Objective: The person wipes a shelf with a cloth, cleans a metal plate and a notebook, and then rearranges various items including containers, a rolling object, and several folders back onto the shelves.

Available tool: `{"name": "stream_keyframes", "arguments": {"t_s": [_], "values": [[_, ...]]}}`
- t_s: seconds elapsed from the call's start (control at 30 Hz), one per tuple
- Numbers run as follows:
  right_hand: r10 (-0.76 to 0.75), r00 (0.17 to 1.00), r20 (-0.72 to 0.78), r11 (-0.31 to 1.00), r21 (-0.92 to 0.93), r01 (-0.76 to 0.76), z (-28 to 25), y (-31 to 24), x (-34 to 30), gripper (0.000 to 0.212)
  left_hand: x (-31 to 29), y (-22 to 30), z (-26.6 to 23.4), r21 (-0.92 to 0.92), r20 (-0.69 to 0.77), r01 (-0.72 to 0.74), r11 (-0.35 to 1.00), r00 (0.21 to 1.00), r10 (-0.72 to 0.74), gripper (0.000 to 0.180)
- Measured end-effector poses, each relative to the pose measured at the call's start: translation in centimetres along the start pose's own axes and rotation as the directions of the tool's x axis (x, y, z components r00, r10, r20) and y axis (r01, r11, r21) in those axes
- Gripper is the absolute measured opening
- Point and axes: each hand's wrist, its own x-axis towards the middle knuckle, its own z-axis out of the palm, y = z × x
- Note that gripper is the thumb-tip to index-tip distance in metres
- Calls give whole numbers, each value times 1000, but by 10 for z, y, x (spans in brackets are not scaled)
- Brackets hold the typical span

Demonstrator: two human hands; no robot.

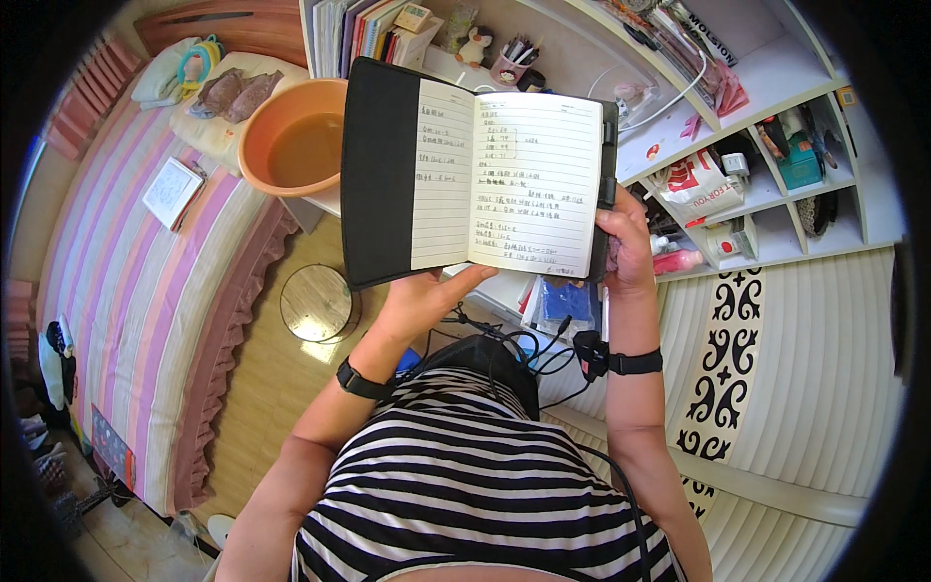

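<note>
An open notebook (535, 223) with a black cover and lined, handwritten pages is held up in front of me. My left hand (427, 303) supports its lower edge from below, the thumb lying on the page near the middle fold and the other fingers hidden behind the cover. At the lower right edge, my right hand (628, 242) grips the notebook, fingers wrapped round the cover. The cover's black flap (381, 184) spreads out to the left. Each wrist wears a black strap, and a small device sits beside the right one.
An orange basin (254, 150) of brownish water stands left of the notebook. Beyond it is a bed (145, 291) with a striped cover. A round stool (317, 303) is on the floor. Books and a pen holder (508, 70) line the desk; shelves (776, 209) stand right. Black cables hang near my waist.
</note>
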Motion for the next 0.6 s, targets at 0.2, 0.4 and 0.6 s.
{"name": "stream_keyframes", "arguments": {"t_s": [0.2, 0.4, 0.6], "values": [[25, 1000, -13, 1000, 7, -25, -6, 5, 2, 68, 0, -2, -2, 14, -8, -13, 1000, 1000, 13, 72], [7, 1000, -5, 1000, 4, -7, -8, 2, 2, 68, 2, -3, -2, 23, 26, -18, 1000, 1000, 17, 74], [13, 1000, 0, 1000, 27, -13, -12, 3, 2, 66, 1, -10, -5, 16, 30, -39, 999, 999, 38, 77]]}}
